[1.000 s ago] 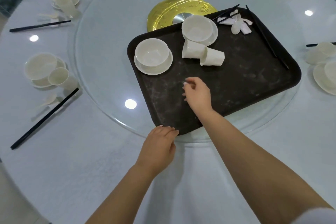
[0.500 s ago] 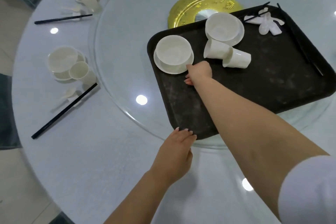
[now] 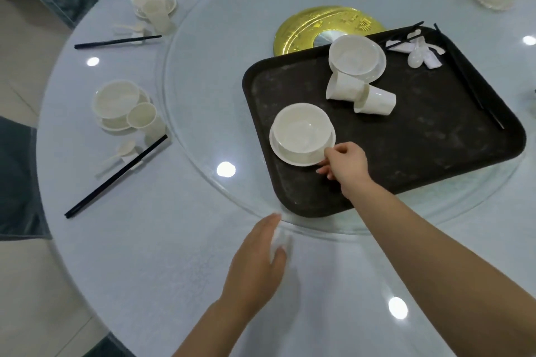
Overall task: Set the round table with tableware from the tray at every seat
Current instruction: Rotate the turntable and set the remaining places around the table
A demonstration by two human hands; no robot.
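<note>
head view: the right hand (image 3: pixel 346 166) pinches the rim of the plate (image 3: pixel 313 161) under a bowl (image 3: pixel 301 127) at the dark tray's (image 3: pixel 429 136) 8 o'clock corner. the left hand (image 3: pixel 258 264) lies flat and loose on the round table (image 3: pixel 150 240) (holding nothing), at the tray's 6 o'clock.

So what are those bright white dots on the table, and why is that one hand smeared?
Head view: the dots are ceiling lights glaring off the glass turntable and table; the left hand is motion-blurred at its fingertips, while the right hand at the plate is sharp; the wide lens bends the table's edge.
</note>
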